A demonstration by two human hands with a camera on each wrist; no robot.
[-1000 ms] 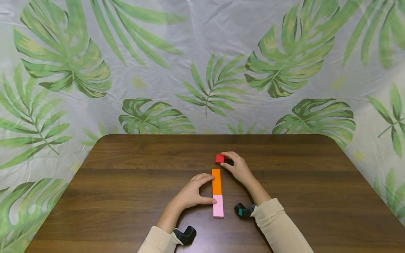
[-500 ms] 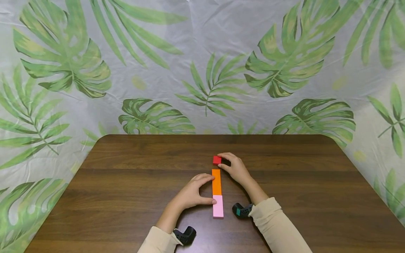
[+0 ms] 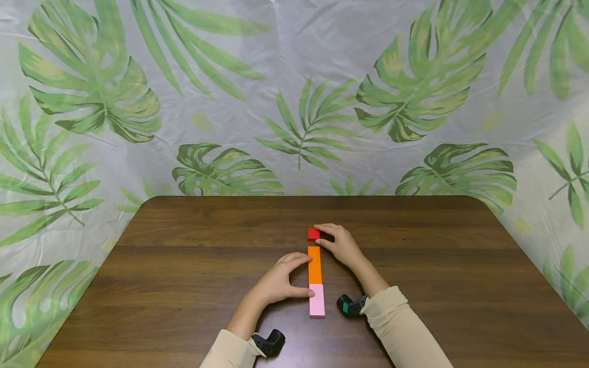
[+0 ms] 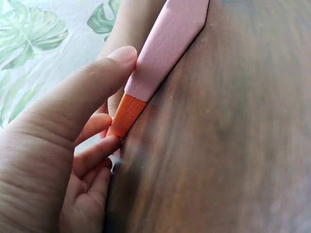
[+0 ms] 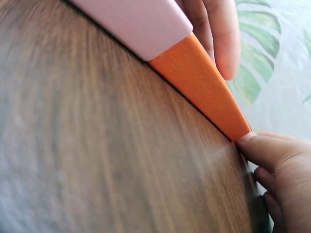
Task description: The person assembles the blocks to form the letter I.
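Observation:
On the brown table lie an orange block (image 3: 315, 271) and a pink block (image 3: 317, 304), end to end in one line. My left hand (image 3: 277, 282) rests against them from the left, its thumb at the pink block and its fingertips at the orange one. Just beyond the orange block's far end is a small red block (image 3: 313, 234). The thumb and fingers of my right hand (image 3: 344, 249) pinch it from the right. In the head view a narrow gap separates red from orange. The right wrist view hides the red block behind the thumb (image 5: 265, 150).
The wooden table (image 3: 184, 225) has rounded far corners. Behind it hangs a pale cloth (image 3: 221, 117) printed with green leaves. Each wrist wears a black camera; the right one (image 3: 350, 305) stands close to the pink block.
My right hand has brought the red block left and slightly nearer, into line with the orange block. The left hand and the two long blocks have stayed in place.

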